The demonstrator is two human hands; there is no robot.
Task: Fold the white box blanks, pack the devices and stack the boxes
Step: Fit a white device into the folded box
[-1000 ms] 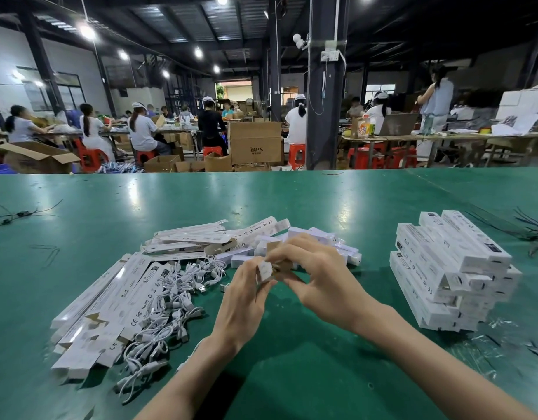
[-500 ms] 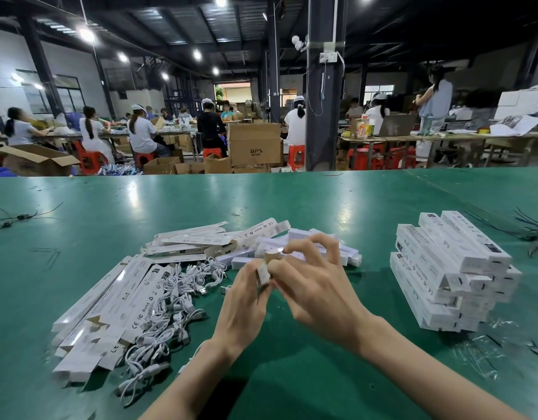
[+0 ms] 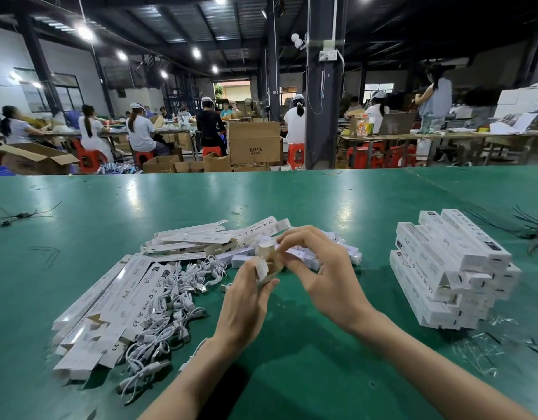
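The green tabletop is shiny. Behind it is a big dim room where people sit at long tables near a brown carton. The left hand and right hand are close together, and both pinch one small box at its open end. Flat boxes and white cables lie left of the left hand. A pile of boxes sits right of the right hand.

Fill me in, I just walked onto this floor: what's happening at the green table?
A person is folding a white cardboard box blank, pinching its end flaps with the left hand and right hand above the green table. Flat white box blanks and white cables lie to the left; a stack of closed long white boxes sits to the right.
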